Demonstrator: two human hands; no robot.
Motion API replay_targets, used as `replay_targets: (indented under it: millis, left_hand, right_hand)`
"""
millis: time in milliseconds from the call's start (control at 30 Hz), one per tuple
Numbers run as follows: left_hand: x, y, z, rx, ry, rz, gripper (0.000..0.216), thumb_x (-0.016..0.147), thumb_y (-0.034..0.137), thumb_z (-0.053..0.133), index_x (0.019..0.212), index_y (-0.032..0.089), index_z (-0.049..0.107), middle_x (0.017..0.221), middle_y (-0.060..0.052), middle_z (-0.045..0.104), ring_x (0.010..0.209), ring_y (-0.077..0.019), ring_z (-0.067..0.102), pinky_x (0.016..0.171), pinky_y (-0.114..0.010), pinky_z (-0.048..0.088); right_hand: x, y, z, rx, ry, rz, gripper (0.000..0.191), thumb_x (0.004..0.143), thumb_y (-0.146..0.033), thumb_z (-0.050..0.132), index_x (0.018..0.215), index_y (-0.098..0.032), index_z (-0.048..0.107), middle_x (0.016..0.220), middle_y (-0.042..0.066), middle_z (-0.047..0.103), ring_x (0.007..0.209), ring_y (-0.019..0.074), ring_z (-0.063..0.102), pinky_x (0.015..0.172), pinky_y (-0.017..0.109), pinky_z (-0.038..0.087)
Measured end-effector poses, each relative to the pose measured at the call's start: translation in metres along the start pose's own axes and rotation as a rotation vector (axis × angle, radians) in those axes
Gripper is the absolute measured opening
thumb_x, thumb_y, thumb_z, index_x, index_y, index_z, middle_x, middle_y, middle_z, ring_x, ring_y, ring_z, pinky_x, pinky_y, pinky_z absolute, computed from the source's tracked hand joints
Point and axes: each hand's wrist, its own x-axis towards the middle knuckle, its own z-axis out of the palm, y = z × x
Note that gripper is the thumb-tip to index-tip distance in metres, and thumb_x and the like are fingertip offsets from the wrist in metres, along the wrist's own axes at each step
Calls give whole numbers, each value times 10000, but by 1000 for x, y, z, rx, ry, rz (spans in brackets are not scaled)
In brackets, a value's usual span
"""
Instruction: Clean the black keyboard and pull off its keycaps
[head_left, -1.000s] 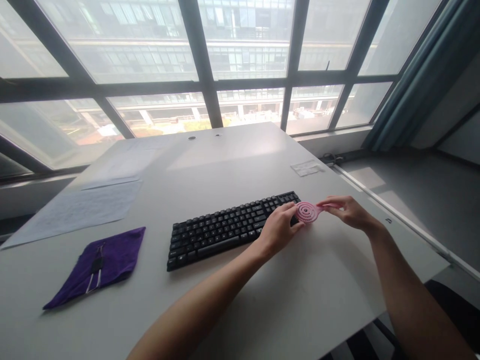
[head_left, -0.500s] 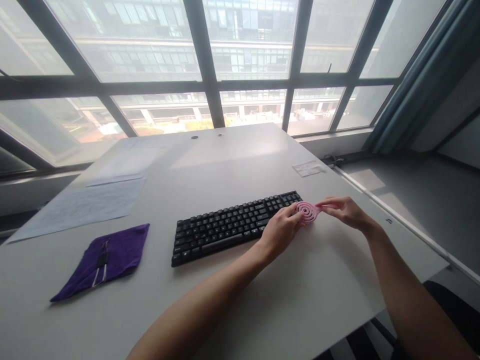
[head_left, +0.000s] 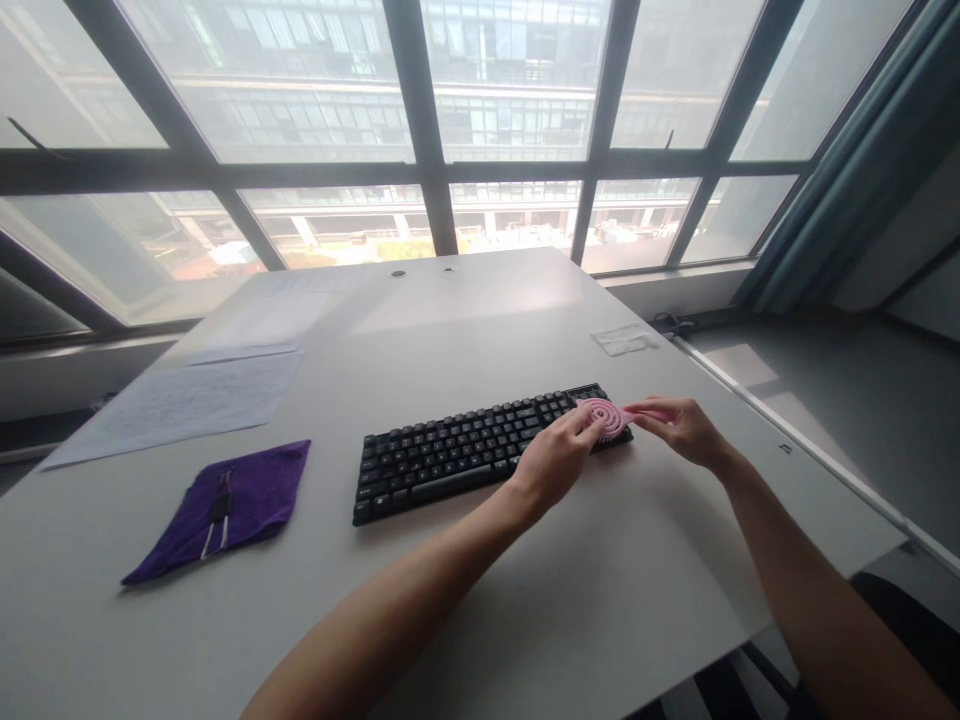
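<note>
A pink hairbrush (head_left: pixel 602 419) with a spiral, openwork head is held over the right end of a black keyboard (head_left: pixel 450 455). My right hand (head_left: pixel 684 430) is closed around its handle, fingers pinching near the neck. My left hand (head_left: pixel 555 460) grips the near left edge of the brush head, its thumb and fingers bent against the rings. Short bristles show under the head's lower edge. Whether they touch the keys I cannot tell. Part of the keyboard's number pad is hidden by the brush and my left hand.
A purple cloth (head_left: pixel 255 495) with a black binder clip (head_left: pixel 220 507) on it lies at the left of the white table (head_left: pixel 450 620). Paper sheets (head_left: pixel 180 400) lie behind it. A clear plastic packet (head_left: pixel 624 340) rests near the right edge. Windows stand beyond the table.
The hairbrush and both hands have moved left, further over the keyboard's right end, whose corner now shows below the brush. My view has turned slightly left.
</note>
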Motion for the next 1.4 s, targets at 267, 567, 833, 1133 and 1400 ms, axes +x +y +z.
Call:
replay_targets:
  millis: [267,567,833,1133,1400]
  left_hand:
    - [-49,-22,-42,92,-38,16,332,952,63,553,1269,144,614,1330,-150,633,1231,-252,621,1007,-389,570]
    - [-59,-21,-46,120,-24,50,374,960,47,508,1313,149,581,1347,-149,619,1269,-253,588,1037,-420,558]
    - [-38,-17,-24,88,-60,30,326,950,45,519,1256,126,596,1351,-144,606,1243,-251,588,1032,-391,554]
    - [-10,-13,-14,48,-37,12,377,927,-3,466,1272,116,563,1335,-147,601,1255,-250,573,1058,-401,531]
    - [0,-12,-3,32,-60,7,363,915,-8,473,1246,101,576,1328,-156,617,1208,-249,612,1024,-391,551]
  right_hand:
    - [2,-20,54,-46,-21,-151,298,938,-420,630,1087,-203,770,934,73,720,840,205,688,786,333,573]
    - [2,-21,57,-93,-20,-202,285,943,-405,624,1081,-205,771,898,70,703,816,196,667,774,328,562]
    - [1,-5,39,0,-27,-97,335,916,-457,651,1087,-195,771,966,90,722,883,219,707,865,366,603]
    - [2,3,21,18,79,-41,360,873,-490,699,1059,-192,776,992,96,743,942,246,724,916,380,601]
    - [5,5,15,111,53,92,391,819,-500,745,1011,-161,772,1056,121,773,1044,303,722,992,446,567]
